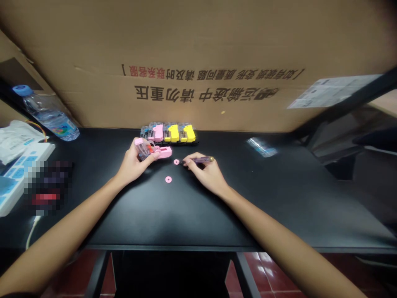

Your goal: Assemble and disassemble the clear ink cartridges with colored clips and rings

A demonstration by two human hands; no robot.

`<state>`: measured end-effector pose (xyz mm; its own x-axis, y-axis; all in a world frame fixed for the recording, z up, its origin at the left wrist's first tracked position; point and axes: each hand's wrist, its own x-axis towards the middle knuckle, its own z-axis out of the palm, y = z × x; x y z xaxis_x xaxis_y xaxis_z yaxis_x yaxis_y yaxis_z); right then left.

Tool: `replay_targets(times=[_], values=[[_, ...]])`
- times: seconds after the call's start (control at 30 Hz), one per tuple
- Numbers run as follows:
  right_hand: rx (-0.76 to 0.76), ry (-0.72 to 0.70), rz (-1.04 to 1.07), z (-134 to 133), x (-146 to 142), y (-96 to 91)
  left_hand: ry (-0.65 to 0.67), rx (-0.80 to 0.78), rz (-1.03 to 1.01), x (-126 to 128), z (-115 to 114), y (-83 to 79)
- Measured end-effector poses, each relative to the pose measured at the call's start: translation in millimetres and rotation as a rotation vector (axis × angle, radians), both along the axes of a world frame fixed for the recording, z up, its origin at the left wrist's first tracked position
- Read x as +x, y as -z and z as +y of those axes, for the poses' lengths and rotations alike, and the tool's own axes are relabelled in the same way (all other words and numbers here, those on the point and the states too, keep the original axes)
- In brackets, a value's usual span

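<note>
The left hand (134,163) pinches a pink correction-tape dispenser (151,150) with a clear case, lifted just above the black counter (173,215), its pink end pointing right. The fingers curl around its left, clear part, so this grip is closed on the dispenser.

The right hand (207,173) rests on the counter and pinches a thin purple pen-like tool (201,159) between thumb and fingertips; the tool lies nearly level, its tip pointing left toward a small pink disc (176,162). Whether the tip touches that disc cannot be told. A second pink disc (168,179) lies flat on the counter nearer the person, between the 2 hands and apart from both.

Just beyond the hands, at the far edge of the counter, stands a row of dispensers (170,133): at least 1 pink on the left and 2 yellow on the right, side by side against a large cardboard box (198,54) printed with upside-down characters.

Far left lie a water bottle (46,112) on its side, a white power strip (21,174) and a plastic bag (15,136). To the right a small clear packet (262,147) lies on the counter, well apart from the hands.
</note>
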<state>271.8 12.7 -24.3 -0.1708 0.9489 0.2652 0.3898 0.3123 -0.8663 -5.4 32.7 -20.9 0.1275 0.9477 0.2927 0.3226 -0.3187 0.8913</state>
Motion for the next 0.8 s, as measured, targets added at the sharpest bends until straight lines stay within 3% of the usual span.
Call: replay_targets(times=[0.13,0.47,0.8], values=[[-0.016,-0.058,-0.002,-3.2,-1.0,-7.0,0.064,-0.073,-0.036,1.5,0.1,2.6],[-0.023,-0.264,-0.023,-23.3,-16.6,-15.9,0.095,-0.069,-0.066,2.9,-0.2,2.8],[0.097,-0.024,0.008,-8.3,-0.2,-13.6,0.162,-0.061,-0.045,3.4,-5.1,-4.5]])
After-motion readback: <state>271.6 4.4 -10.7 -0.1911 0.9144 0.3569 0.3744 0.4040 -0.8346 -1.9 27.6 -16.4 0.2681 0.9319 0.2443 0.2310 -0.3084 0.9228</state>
